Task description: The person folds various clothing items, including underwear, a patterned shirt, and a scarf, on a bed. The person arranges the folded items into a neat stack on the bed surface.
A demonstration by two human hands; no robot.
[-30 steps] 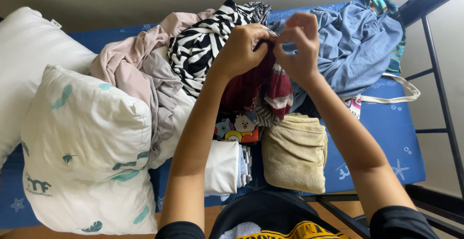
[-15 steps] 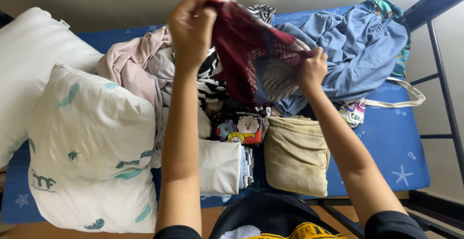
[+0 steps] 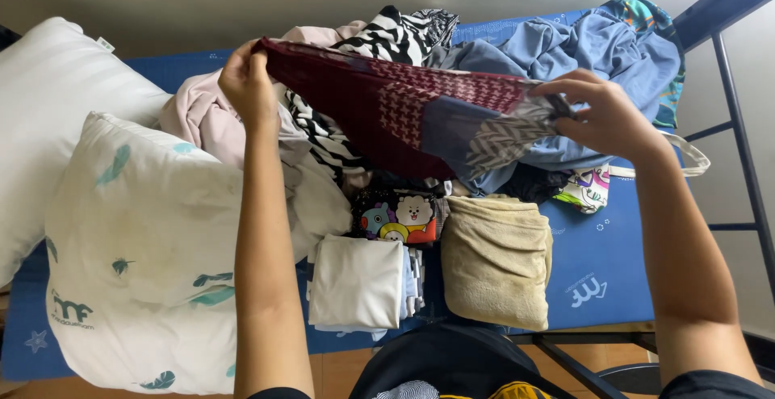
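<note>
Maroon patterned cloth (image 3: 404, 108) stretches sideways, left hand (image 3: 246, 84) to right hand (image 3: 601, 116), fingers pinching each end.

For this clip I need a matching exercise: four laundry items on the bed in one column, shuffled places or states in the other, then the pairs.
Things:
1. Maroon patterned cloth
2. Tan folded towel
3. White folded garment
4. Feather-print pillow

Places or states:
A. At the left, beside the clothes heap
B. Stretched in the air between both hands
C. Folded, right of the white stack
D. Folded, below the cartoon-print cloth

Pairs: 1-B, 2-C, 3-D, 4-A
</note>
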